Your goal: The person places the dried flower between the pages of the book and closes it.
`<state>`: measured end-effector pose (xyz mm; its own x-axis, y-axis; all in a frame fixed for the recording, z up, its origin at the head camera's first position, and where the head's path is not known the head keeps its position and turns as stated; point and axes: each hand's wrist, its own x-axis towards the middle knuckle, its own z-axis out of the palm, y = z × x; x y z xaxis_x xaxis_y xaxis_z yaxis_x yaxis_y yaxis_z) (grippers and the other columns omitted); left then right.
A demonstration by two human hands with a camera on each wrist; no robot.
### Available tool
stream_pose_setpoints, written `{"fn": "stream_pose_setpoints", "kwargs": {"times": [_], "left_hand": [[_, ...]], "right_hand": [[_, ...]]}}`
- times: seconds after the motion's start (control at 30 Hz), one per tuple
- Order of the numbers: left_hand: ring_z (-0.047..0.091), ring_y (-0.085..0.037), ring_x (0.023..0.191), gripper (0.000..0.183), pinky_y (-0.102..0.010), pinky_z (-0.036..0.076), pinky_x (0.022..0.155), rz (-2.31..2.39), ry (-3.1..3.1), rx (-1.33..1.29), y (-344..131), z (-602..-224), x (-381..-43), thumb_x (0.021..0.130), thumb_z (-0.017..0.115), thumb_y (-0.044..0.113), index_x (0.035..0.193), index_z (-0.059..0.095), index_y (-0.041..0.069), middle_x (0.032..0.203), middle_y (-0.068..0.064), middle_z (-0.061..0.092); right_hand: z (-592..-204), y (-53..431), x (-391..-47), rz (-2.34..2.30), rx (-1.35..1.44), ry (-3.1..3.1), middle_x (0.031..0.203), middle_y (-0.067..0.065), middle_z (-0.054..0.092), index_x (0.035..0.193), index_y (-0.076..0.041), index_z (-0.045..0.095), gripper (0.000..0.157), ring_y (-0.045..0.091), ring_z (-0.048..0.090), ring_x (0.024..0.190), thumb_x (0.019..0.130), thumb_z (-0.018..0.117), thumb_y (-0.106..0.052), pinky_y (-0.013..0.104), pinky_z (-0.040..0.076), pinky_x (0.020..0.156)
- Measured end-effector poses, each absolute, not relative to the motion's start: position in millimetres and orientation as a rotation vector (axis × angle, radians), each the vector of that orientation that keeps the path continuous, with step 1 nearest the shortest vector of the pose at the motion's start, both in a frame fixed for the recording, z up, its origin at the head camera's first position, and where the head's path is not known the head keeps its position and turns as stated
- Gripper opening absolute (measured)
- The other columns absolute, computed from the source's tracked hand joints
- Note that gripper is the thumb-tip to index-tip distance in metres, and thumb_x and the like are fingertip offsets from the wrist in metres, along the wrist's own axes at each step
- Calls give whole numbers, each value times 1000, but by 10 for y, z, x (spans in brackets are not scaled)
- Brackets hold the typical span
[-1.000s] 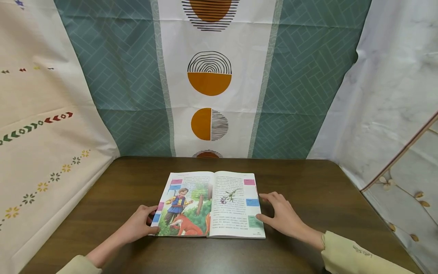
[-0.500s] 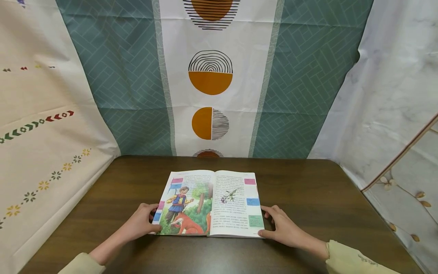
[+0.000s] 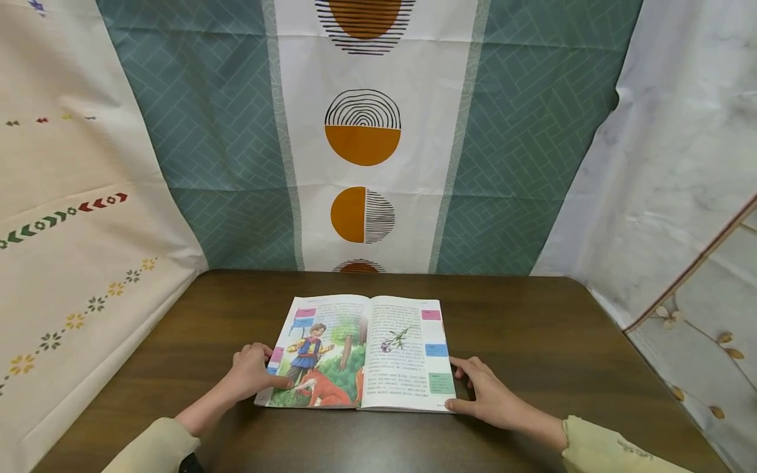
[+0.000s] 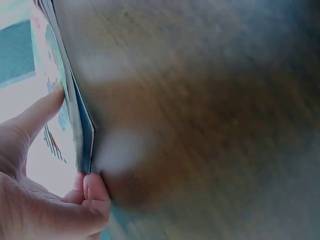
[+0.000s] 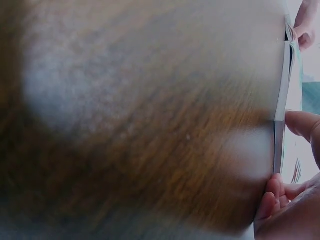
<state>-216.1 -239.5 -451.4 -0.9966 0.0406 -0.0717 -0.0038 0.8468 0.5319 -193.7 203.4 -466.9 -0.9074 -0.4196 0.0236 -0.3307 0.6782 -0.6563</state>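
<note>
An open picture book [image 3: 393, 381] lies on the brown table. Its left page carries an illustration of a figure and a red fox, its right page mostly text with a purple flower sprig. My left hand [image 3: 248, 371] holds the book's left side, thumb on the page near the fox and fingers at the outer edge. In the left wrist view the left fingertips [image 4: 96, 189] curl against the edge of the pages and cover. My right hand [image 3: 487, 397] grips the lower right corner, thumb on top. Its other fingers [image 5: 272, 195] are bent at the book's side in the right wrist view.
The wooden table [image 3: 520, 322] extends around the book. A green and white patterned cloth [image 3: 367, 177] hangs behind it. A cream cloth [image 3: 89, 263] borders the left side, and a white marbled cloth [image 3: 668, 197] the right.
My right hand has come down along the right edge to the lower corner and taken hold there. My left thumb has slid further inward over the left page. The book stays in place.
</note>
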Motion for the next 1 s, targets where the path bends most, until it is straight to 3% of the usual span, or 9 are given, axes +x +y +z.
{"fn": "stream_pose_setpoints", "kwargs": {"times": [0.23, 0.6, 0.8, 1.0], "left_hand": [[48, -26, 88, 75, -33, 42, 70, 943, 2920, 20, -2384, -4512, -2174, 62, 94, 28, 107, 46, -9, 97, -17, 50], [59, -27, 97, 81, -41, 52, 83, 1157, 2755, -23, -2442, -4501, -2253, 72, 86, 11, 130, 37, -15, 114, -26, 60], [57, -27, 98, 74, -35, 52, 80, 1211, 2716, 49, -2507, -4404, -2285, 73, 84, 5, 130, 42, -16, 114, -24, 57], [59, -31, 105, 73, -40, 53, 85, 1211, 2723, 141, -2531, -4209, -2333, 75, 84, 10, 129, 41, -12, 120, -25, 56]], "right_hand": [[-4674, 2030, -1949, -1037, -619, 2765, 104, 3, 46, 143, 2, 45, 80, 12, 38, 86, 82, 79, -36, 22, 33, 68], [-4689, 2044, -1939, -1040, -627, 2762, 104, 3, 46, 143, 2, 45, 80, 12, 39, 86, 82, 79, -36, 23, 32, 68], [-4689, 2033, -1939, -1046, -622, 2761, 105, 3, 46, 144, 1, 45, 80, 12, 38, 86, 82, 79, -36, 23, 32, 68], [-4699, 2039, -1944, -1062, -613, 2754, 105, 3, 46, 144, 0, 45, 79, 12, 38, 86, 83, 79, -37, 23, 32, 68]]}}
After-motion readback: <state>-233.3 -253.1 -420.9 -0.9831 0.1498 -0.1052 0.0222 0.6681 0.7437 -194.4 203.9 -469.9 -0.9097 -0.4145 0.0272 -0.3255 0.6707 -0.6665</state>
